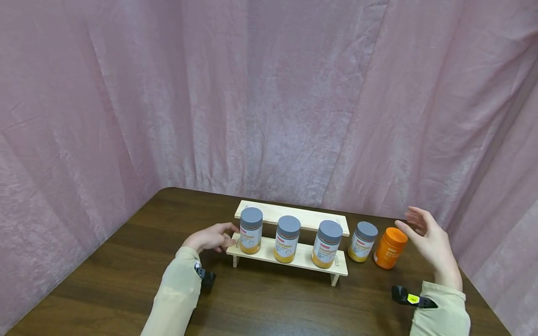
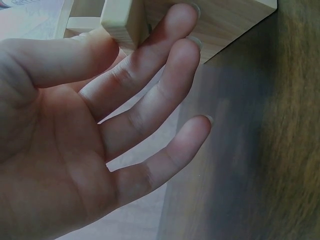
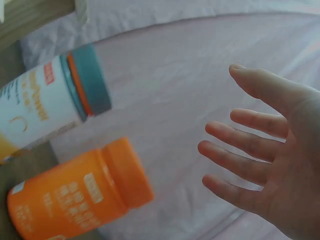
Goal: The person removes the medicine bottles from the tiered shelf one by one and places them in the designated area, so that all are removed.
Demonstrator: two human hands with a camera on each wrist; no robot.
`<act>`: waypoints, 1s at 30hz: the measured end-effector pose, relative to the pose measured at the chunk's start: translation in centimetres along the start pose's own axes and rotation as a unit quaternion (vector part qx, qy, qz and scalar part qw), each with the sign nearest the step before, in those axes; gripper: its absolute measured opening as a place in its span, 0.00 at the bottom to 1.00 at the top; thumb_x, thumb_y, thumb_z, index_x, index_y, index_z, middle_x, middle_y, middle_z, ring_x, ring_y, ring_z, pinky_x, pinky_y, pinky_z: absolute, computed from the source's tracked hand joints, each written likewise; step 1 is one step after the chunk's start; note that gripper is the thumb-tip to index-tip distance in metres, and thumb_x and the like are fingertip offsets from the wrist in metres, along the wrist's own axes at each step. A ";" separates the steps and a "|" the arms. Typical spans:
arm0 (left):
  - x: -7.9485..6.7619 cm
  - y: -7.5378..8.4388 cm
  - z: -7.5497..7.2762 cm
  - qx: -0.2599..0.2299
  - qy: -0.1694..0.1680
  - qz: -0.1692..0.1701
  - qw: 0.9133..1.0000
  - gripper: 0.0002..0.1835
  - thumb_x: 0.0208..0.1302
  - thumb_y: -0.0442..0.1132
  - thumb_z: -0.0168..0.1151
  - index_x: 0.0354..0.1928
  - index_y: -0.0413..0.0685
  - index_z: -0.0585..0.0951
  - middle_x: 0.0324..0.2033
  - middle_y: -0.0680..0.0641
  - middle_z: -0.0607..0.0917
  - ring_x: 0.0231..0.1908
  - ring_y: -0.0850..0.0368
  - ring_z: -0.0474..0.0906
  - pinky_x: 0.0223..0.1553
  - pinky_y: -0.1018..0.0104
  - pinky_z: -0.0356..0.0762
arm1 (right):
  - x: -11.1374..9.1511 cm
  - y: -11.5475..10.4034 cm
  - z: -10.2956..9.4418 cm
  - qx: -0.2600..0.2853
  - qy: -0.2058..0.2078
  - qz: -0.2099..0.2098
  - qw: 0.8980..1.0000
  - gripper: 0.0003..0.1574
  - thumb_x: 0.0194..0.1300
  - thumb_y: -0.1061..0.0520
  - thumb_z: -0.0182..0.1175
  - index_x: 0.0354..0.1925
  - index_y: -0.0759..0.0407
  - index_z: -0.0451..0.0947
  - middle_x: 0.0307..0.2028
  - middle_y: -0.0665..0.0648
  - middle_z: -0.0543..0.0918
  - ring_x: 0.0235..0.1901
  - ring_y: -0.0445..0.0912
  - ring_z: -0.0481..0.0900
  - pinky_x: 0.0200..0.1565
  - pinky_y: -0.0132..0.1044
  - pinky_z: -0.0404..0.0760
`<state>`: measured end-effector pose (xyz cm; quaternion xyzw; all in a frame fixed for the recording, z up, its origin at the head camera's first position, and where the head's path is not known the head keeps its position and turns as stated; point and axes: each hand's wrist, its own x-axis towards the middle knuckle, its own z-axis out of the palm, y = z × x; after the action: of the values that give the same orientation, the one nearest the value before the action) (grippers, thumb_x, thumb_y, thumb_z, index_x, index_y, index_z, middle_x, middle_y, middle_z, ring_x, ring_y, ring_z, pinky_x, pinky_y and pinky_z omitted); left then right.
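A two-tier wooden rack [image 1: 266, 248] stands on the table with three grey-lidded jars on its lower board: a left one [image 1: 251, 232], a middle one [image 1: 287, 240] and a right one [image 1: 326, 246]. At the rack's left end, my left hand [image 1: 210, 237] pinches the board's end [image 2: 122, 22] between thumb and index finger; its other fingers are spread. My right hand [image 1: 435, 247] is beside the orange jar [image 1: 391, 249], fingers apart and holding nothing. In the right wrist view a gap shows between the fingertips and the orange lid [image 3: 127, 172].
Another grey-lidded jar [image 1: 362, 242] stands on the table between the rack and the orange jar. The rack's upper board [image 1: 294, 216] carries no jars. A pink curtain [image 1: 294, 102] hangs behind the dark wooden table [image 1: 252, 303].
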<state>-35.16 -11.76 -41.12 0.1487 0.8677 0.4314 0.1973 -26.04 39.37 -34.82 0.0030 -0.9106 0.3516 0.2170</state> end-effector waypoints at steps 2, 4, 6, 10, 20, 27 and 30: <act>0.0 0.0 0.0 0.000 0.000 0.000 1.000 0.21 0.66 0.36 0.58 0.60 0.40 0.70 0.38 0.41 0.85 0.32 0.55 0.81 0.35 0.62 0.75 | 0.0 -0.8 -0.1 -0.002 0.009 -0.016 1.000 0.42 0.67 0.43 0.59 0.69 0.62 0.59 0.59 0.72 0.75 0.41 0.12 0.58 0.39 0.10 0.62; 0.0 0.0 -0.1 0.000 -0.001 0.001 1.000 0.21 0.66 0.35 0.58 0.60 0.39 0.70 0.39 0.41 0.84 0.33 0.55 0.81 0.36 0.62 0.75 | 0.0 -1.6 -0.2 -0.007 0.016 -0.033 0.999 0.40 0.67 0.43 0.59 0.68 0.61 0.60 0.58 0.71 0.76 0.41 0.10 0.57 0.40 0.10 0.61; 0.0 0.0 -0.1 0.001 -0.002 0.003 1.000 0.21 0.67 0.35 0.57 0.60 0.39 0.69 0.39 0.40 0.84 0.33 0.55 0.81 0.36 0.62 0.75 | -0.1 -2.5 -0.1 -0.008 0.021 -0.050 0.998 0.38 0.67 0.44 0.60 0.67 0.61 0.62 0.57 0.70 0.77 0.43 0.10 0.57 0.41 0.11 0.61; 0.0 -0.1 -0.1 0.000 -0.002 0.005 1.000 0.21 0.66 0.35 0.57 0.60 0.38 0.69 0.38 0.40 0.84 0.32 0.55 0.80 0.36 0.62 0.75 | -0.1 -3.7 0.4 -0.006 0.022 -0.080 0.997 0.36 0.67 0.46 0.60 0.67 0.60 0.63 0.56 0.68 0.78 0.45 0.10 0.59 0.44 0.12 0.61; 0.0 -0.4 0.0 -0.003 -0.009 0.009 1.000 0.20 0.67 0.36 0.57 0.59 0.39 0.70 0.39 0.40 0.84 0.32 0.57 0.81 0.37 0.61 0.76 | 0.0 -4.9 1.9 -0.021 0.011 -0.099 0.995 0.28 0.68 0.48 0.60 0.62 0.57 0.71 0.51 0.63 0.83 0.47 0.37 0.80 0.48 0.29 0.76; 0.0 -0.1 0.0 0.000 -0.006 0.012 1.000 0.20 0.67 0.35 0.57 0.59 0.39 0.70 0.39 0.40 0.85 0.32 0.56 0.81 0.36 0.62 0.76 | 0.0 -5.5 2.3 -0.024 0.004 -0.120 0.992 0.23 0.69 0.50 0.59 0.58 0.58 0.74 0.48 0.64 0.84 0.49 0.62 0.81 0.49 0.32 0.76; 0.0 -0.1 -0.1 0.000 -0.006 0.014 1.000 0.20 0.67 0.35 0.57 0.59 0.38 0.70 0.39 0.40 0.85 0.32 0.56 0.80 0.36 0.62 0.76 | 0.1 -5.6 2.5 -0.028 0.002 -0.128 0.991 0.21 0.68 0.50 0.60 0.56 0.57 0.76 0.47 0.62 0.85 0.46 0.48 0.84 0.45 0.20 0.70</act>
<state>-35.21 -11.86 -41.19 0.1639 0.8642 0.4331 0.1966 -26.25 33.53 -32.85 0.1128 -0.9118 0.2950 0.2624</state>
